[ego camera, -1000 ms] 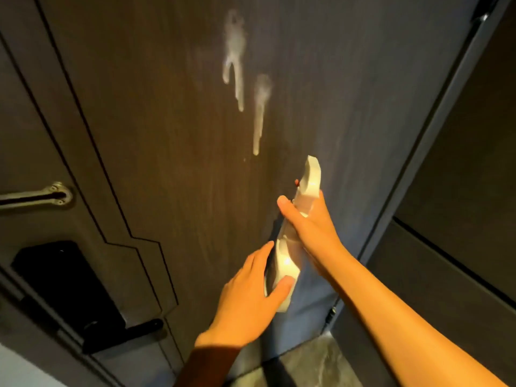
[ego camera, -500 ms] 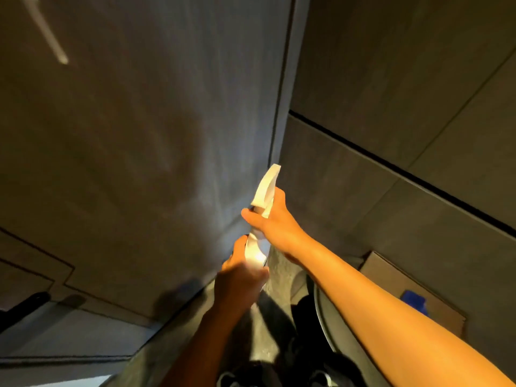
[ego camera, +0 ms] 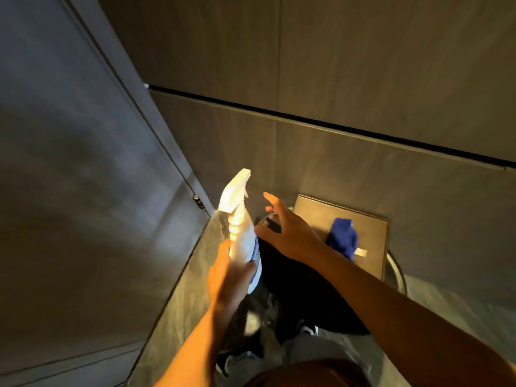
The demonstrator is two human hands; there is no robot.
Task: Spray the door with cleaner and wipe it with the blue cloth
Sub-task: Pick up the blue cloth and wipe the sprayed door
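Observation:
The dark door (ego camera: pixel 69 177) fills the left side of the head view. My left hand (ego camera: pixel 229 277) grips the lower body of a white spray bottle (ego camera: pixel 240 227), nozzle pointing up. To the right of the bottle my right hand (ego camera: pixel 287 230) is off it, fingers spread, stretched toward the blue cloth (ego camera: pixel 343 237). The crumpled cloth lies on a brown cardboard box (ego camera: pixel 321 213) near the wall, a little beyond my fingers.
A dark panelled wall (ego camera: pixel 363 79) with a black horizontal groove stands behind the box. A round metal rim (ego camera: pixel 396 272) curves beside the box, with a dark mass (ego camera: pixel 296 289) under my right arm. My feet and the grey stone floor (ego camera: pixel 178 303) show below.
The view has swung right and down from the door to the box. My right hand let go of the bottle's trigger head and reached toward the blue cloth; my left hand keeps the bottle.

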